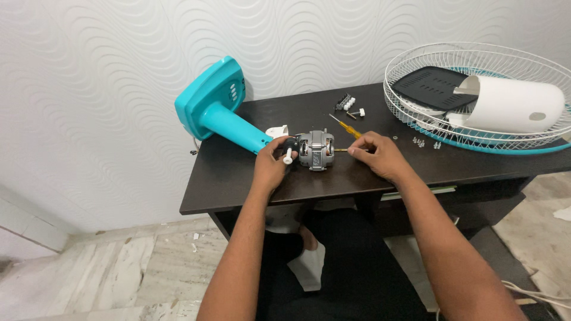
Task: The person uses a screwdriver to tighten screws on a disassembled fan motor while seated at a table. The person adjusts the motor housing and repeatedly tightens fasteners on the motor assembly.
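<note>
No packages, signs or screens show anywhere on or around the desk (pixel 238 178). The one thing that might count as a label is a small pale mark on the side of the grey motor (pixel 315 150), near the desk's front middle; it is too small and blurred to tell its shape or colours. The teal fan base (pixel 211 98), at the desk's back left corner, carries a row of white buttons rather than any label.
</note>
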